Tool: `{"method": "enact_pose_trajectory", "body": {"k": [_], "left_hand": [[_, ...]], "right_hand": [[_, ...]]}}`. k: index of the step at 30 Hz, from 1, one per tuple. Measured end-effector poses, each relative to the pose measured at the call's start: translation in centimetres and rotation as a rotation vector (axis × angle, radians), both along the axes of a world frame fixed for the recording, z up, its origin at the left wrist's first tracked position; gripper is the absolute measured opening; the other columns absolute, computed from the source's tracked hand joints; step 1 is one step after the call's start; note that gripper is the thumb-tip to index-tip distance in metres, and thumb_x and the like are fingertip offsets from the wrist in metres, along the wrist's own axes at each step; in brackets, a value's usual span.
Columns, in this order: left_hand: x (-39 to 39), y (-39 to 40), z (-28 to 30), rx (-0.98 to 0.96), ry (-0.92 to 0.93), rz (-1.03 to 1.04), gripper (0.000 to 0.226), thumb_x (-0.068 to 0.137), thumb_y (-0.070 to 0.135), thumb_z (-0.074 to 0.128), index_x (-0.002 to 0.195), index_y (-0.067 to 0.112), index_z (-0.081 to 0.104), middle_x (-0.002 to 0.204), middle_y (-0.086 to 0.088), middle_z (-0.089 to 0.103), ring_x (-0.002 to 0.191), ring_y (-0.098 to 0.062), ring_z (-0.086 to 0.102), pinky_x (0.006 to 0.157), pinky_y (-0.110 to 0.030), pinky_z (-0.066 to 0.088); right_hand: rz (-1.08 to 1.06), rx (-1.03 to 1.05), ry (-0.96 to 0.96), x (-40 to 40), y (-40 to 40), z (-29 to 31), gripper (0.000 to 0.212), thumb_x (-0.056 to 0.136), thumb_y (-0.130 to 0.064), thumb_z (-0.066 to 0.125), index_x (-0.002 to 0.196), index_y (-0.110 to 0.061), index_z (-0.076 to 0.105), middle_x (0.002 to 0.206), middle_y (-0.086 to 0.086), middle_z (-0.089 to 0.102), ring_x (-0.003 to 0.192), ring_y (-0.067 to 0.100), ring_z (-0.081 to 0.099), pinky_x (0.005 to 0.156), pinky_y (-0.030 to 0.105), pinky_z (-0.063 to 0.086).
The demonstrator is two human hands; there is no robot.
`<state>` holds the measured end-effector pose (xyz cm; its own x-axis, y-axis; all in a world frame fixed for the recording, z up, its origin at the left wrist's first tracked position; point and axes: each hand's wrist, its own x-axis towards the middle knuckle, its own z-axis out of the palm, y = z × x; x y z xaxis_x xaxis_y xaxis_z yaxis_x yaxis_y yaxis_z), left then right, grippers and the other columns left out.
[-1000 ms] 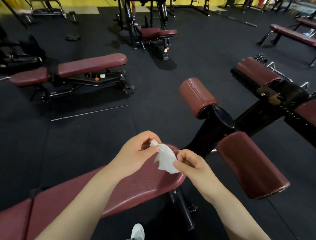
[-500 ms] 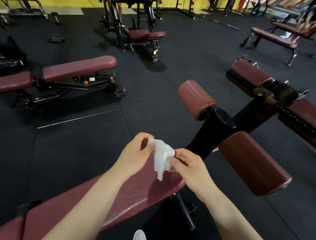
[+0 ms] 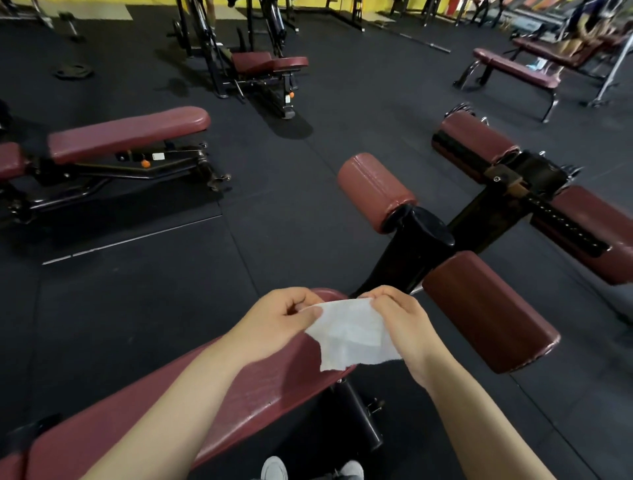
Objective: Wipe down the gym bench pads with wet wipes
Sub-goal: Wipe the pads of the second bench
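Two hands held a white, creased wet wipe [image 3: 349, 334] spread between them above the near end of a long maroon vinyl bench pad [image 3: 267, 387]. The left hand [image 3: 277, 322] pinched the wipe's upper left corner with thumb and curled fingers; the right hand [image 3: 399, 320] pinched its upper right edge the same way. Beyond the pad stood a black steel post [image 3: 407, 253] carrying maroon cylindrical roller pads [image 3: 375, 190], one on each side. The floor [image 3: 154, 291] was black speckled rubber matting. Farther left sat another maroon adjustable bench [image 3: 126, 133] on a black frame, with a flat maroon bench [image 3: 513, 68] at far right and a yellow wall [image 3: 308, 3] at the top edge.
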<state>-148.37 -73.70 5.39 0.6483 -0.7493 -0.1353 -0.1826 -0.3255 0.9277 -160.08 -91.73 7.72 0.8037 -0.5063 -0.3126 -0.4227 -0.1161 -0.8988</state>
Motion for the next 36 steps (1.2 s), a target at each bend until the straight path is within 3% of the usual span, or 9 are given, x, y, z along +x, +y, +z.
{"method": "enact_pose_trajectory", "body": {"k": [5,10,14,16,18,22,25,28,36], "left_hand": [[0.6,-0.2,0.3,0.012,0.051,0.016,0.014,0.095,0.033,0.062,0.084,0.037,0.070,0.067,0.018,0.061,0.061,0.005,0.054,0.061,-0.013,0.046],[0.7,-0.3,-0.2,0.014,0.092,0.096,0.014,0.094,0.032,0.063,0.082,0.033,0.069,0.076,0.006,0.068,0.068,-0.003,0.061,0.072,-0.027,0.054],[0.8,-0.4,-0.6,-0.023,0.234,0.139,0.005,0.091,0.042,0.066,0.095,0.043,0.066,0.087,0.017,0.068,0.077,0.001,0.065,0.073,-0.019,0.055],[0.6,-0.3,-0.7,0.018,0.253,0.017,0.035,0.084,0.045,0.073,0.113,0.053,0.056,0.098,0.027,0.066,0.090,0.009,0.064,0.076,-0.011,0.051],[0.2,-0.6,-0.7,0.055,0.176,-0.097,0.051,0.080,0.041,0.078,0.120,0.057,0.049,0.108,0.034,0.061,0.100,0.013,0.059,0.074,-0.004,0.047],[-0.1,-1.3,-1.2,0.045,-0.024,-0.093,0.031,0.088,0.032,0.071,0.113,0.048,0.063,0.113,0.031,0.063,0.103,0.010,0.058,0.082,-0.015,0.044],[-0.1,-1.2,-1.4,0.087,-0.115,-0.023,0.019,0.097,0.041,0.056,0.111,0.048,0.066,0.108,0.034,0.065,0.100,0.012,0.059,0.083,-0.018,0.045],[0.3,-1.1,-1.7,0.160,-0.159,-0.007,0.033,0.101,0.047,0.043,0.103,0.032,0.072,0.101,0.020,0.071,0.096,0.002,0.064,0.087,-0.033,0.053],[1.2,-0.8,-2.9,-0.009,0.346,0.265,0.049,0.100,0.047,0.049,0.069,0.009,0.048,0.077,0.001,0.044,0.078,-0.014,0.044,0.080,-0.032,0.037]], "right_hand": [[-0.002,0.230,0.023,-0.6,-0.6,-0.8,0.024,0.094,-0.040,0.050,0.103,-0.029,0.070,0.110,-0.001,0.070,0.110,0.024,0.063,0.103,0.048,0.047],[0.052,0.321,-0.034,-1.2,-0.8,-1.3,0.019,0.090,-0.030,0.066,0.106,-0.024,0.072,0.108,0.004,0.073,0.103,0.023,0.069,0.096,0.047,0.054],[0.041,0.258,-0.037,-1.2,-0.9,-1.5,0.016,0.089,-0.021,0.067,0.103,-0.027,0.073,0.104,0.001,0.075,0.097,0.020,0.071,0.089,0.042,0.056],[-0.015,0.251,-0.042,-1.0,-0.9,-1.6,0.013,0.091,-0.021,0.066,0.100,-0.024,0.075,0.101,0.002,0.076,0.095,0.020,0.072,0.087,0.042,0.057],[-0.064,0.255,-0.024,-0.9,-0.8,-1.7,0.012,0.092,-0.022,0.065,0.099,-0.020,0.074,0.098,0.003,0.076,0.090,0.020,0.073,0.086,0.041,0.058],[-0.085,0.243,0.052,-0.8,-0.8,-2.4,0.018,0.093,-0.030,0.064,0.099,-0.017,0.074,0.097,0.003,0.076,0.091,0.019,0.073,0.089,0.044,0.058],[-0.001,0.488,-0.013,-1.0,-1.2,-2.5,0.027,0.095,-0.031,0.062,0.112,-0.012,0.072,0.110,0.009,0.073,0.103,0.026,0.070,0.090,0.040,0.057],[0.126,0.671,-0.112,-1.4,-1.5,-2.6,0.031,0.092,-0.017,0.063,0.122,-0.007,0.067,0.124,0.016,0.066,0.116,0.032,0.063,0.090,0.034,0.055],[0.134,0.435,-0.025,-1.6,-2.2,-3.5,0.019,0.093,-0.007,0.059,0.103,-0.011,0.075,0.110,0.017,0.071,0.105,0.032,0.068,0.086,0.036,0.056]]}}
